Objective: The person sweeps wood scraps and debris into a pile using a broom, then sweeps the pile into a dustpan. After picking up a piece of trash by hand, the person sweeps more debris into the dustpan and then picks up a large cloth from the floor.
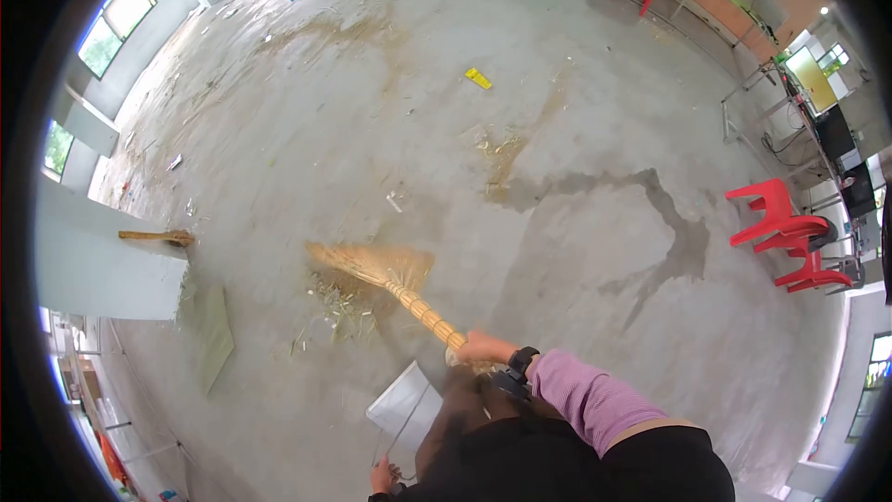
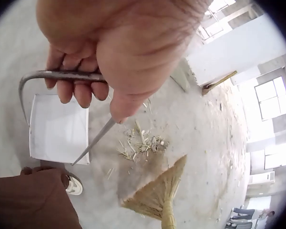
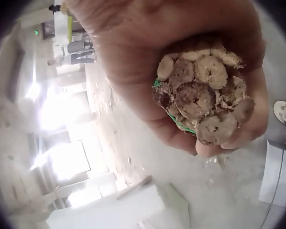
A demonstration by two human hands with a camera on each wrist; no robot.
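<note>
My right hand (image 1: 488,350) grips the handle end of a straw broom (image 1: 427,316), whose bristles fan out over the floor beside a heap of straw bits and debris (image 1: 342,309). The cut ends of the handle stalks (image 3: 195,95) fill the right palm (image 3: 181,28) in the right wrist view. My left hand (image 2: 119,52) has its fingers curled round the bent metal handle (image 2: 62,75) of a white dustpan (image 2: 59,129). The dustpan (image 1: 405,404) is near my legs, apart from the heap.
A yellow object (image 1: 478,78) lies farther off, beyond a second straw patch (image 1: 502,153). Dark wet streaks (image 1: 688,242) mark the floor at right, near red chairs (image 1: 771,209). A pillar (image 1: 111,260) stands at left with a wooden-handled tool (image 1: 153,236).
</note>
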